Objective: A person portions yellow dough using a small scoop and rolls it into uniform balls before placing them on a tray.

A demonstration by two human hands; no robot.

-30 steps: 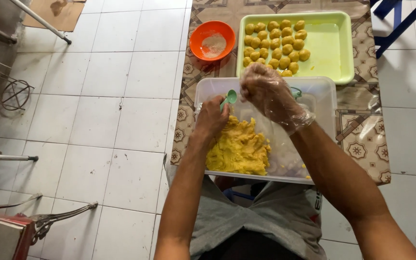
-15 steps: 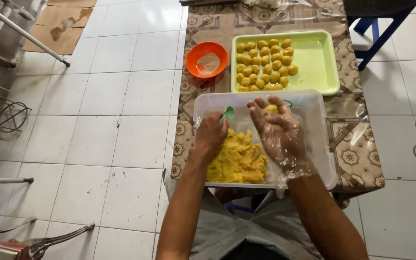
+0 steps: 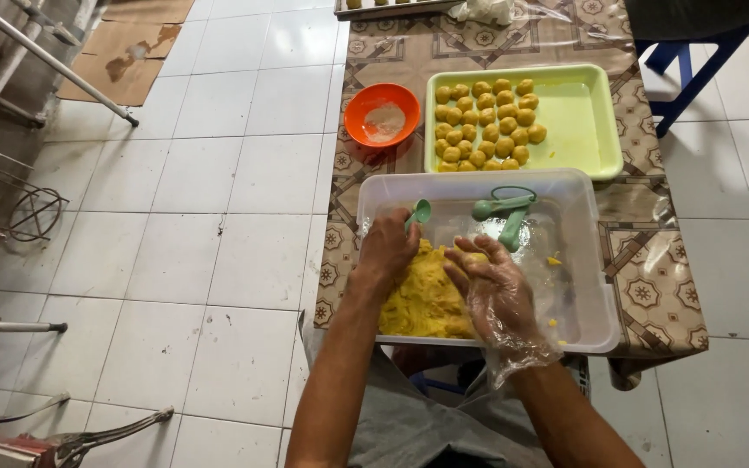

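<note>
- Yellow dough mound [image 3: 426,299] heaped in the near-left corner of the clear plastic tub [image 3: 595,286], on the patterned tabletop [image 3: 652,295].
- Left hand [image 3: 389,247] planted on the mound's far-left edge, fingers closed round a small green scoop [image 3: 420,212] whose bowl pokes up and away past the knuckles.
- Right hand [image 3: 491,290], in a thin clear glove, lying just right of the mound, fingers loosely spread, a small yellow lump [image 3: 476,258] at the fingertips.
- Mound directly between both hands; left nearer, touching it.
- Green measuring spoons [image 3: 506,212] loose further back in the tub.
- Beyond: green tray [image 3: 582,117] of rolled yellow balls [image 3: 485,121], orange bowl [image 3: 381,114] left of it.
</note>
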